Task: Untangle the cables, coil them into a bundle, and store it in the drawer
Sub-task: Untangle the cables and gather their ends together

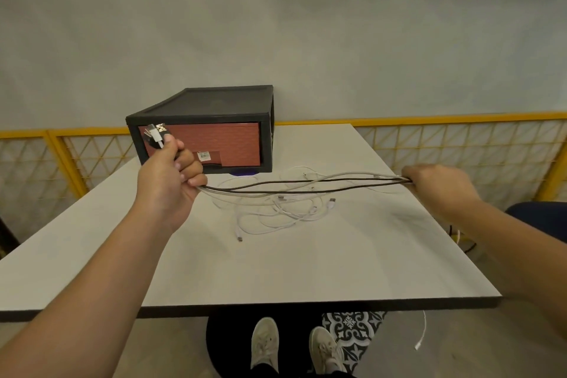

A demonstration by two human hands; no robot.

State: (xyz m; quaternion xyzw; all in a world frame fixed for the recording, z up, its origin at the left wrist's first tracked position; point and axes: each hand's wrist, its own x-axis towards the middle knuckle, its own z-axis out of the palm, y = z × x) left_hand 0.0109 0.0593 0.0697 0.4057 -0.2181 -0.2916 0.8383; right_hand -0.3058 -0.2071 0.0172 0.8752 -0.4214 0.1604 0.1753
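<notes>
- My left hand grips the cables at their plugs, right hand holds their far end
- Cables stretch between them above the table, before the shut drawer

wall: plain pale grey
railing: yellow lattice along the wall's foot
surface: white top, dark edge
floor: grey, one patterned tile
chair: dark blue, right

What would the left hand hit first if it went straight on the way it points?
Probably the closed red-brown drawer front of the black box: the left hand, gripping the cable ends, points at it. Depth between them is unclear.
</notes>
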